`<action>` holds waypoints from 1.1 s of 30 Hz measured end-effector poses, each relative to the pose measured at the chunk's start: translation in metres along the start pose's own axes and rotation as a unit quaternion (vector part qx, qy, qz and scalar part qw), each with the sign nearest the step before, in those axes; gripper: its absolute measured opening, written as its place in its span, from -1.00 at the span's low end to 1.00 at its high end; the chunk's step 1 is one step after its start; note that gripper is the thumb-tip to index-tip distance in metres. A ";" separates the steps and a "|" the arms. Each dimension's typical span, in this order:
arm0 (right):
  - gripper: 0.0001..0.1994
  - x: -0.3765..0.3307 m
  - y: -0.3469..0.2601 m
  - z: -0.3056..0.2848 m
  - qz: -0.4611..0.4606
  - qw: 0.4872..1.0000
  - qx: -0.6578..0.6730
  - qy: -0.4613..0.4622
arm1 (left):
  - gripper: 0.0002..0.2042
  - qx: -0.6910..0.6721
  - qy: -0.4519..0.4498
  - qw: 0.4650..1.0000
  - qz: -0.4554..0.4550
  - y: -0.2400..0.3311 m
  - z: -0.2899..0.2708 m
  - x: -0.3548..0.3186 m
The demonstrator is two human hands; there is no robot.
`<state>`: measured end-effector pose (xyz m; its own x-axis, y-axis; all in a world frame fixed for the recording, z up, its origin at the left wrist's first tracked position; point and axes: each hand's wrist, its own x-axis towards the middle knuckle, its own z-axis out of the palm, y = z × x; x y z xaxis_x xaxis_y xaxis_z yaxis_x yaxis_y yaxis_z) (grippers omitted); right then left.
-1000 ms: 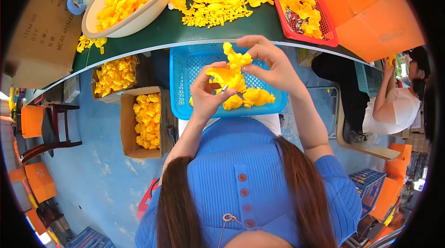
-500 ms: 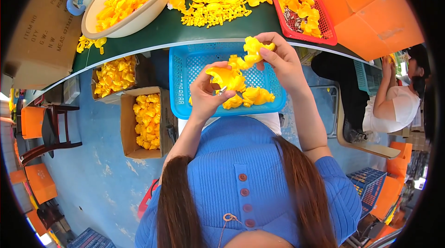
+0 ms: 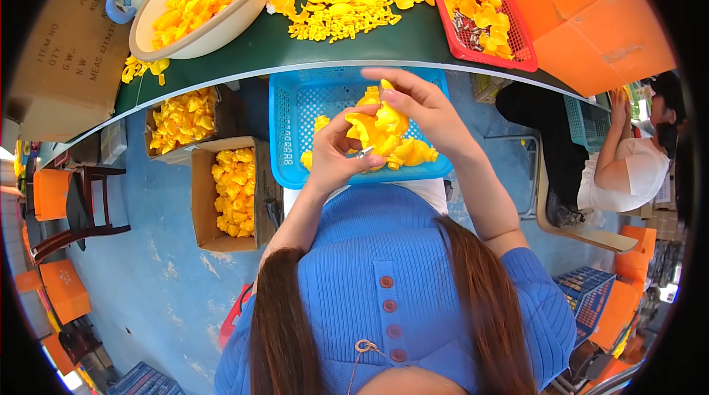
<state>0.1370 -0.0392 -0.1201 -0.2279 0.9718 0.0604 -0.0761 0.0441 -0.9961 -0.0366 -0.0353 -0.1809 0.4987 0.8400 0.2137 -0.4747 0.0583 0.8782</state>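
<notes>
Over the blue basket (image 3: pixel 286 111), my left hand (image 3: pixel 331 155) is closed round a curved yellow plastic part (image 3: pixel 363 129). A small silver metal piece (image 3: pixel 362 153) sticks out by its thumb. My right hand (image 3: pixel 428 111) pinches another yellow plastic part (image 3: pixel 395 123) between thumb and fingers, its index finger stretched out above. The two parts meet between my hands, and whether they are joined I cannot tell. Beneath them in the basket lie several loose yellow pieces (image 3: pixel 412 153), partly covered by my hands.
On the green table (image 3: pixel 244 52) stand a cream basin (image 3: pixel 181 44) of yellow parts, spread-out yellow pieces (image 3: pixel 343 22) and a red basket (image 3: pixel 523 40) holding yellow and metal parts. Cardboard boxes (image 3: pixel 203 210) of yellow parts sit at left. A co-worker (image 3: pixel 624 162) sits at right.
My right hand has come down and left with its yellow part, bringing it against the one in my left hand. The left hand has hardly moved, its part slightly turned.
</notes>
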 end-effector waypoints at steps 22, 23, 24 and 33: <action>-0.65 -0.002 -0.003 -0.004 0.091 0.995 -0.019 -0.037 | -0.43 0.062 -0.002 0.997 0.048 -0.001 -0.002 0.003; -0.65 -0.003 -0.003 -0.003 0.077 0.997 0.004 -0.007 | -0.41 0.065 0.005 0.997 0.046 -0.001 -0.002 0.003; -0.64 -0.003 -0.003 -0.001 0.064 0.997 0.027 0.024 | -0.39 0.069 0.014 0.997 0.040 -0.001 -0.002 0.003; -0.53 -0.021 -0.002 0.011 -0.097 0.978 -0.181 0.019 | -0.40 0.023 0.043 0.997 0.057 0.001 -0.003 0.005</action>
<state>0.1315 -0.0618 -0.1192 -0.2073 0.9444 0.2552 0.2368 0.3015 -0.9236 -0.0363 -0.0298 -0.1805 0.3788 0.8830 0.2774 -0.4904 -0.0627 0.8692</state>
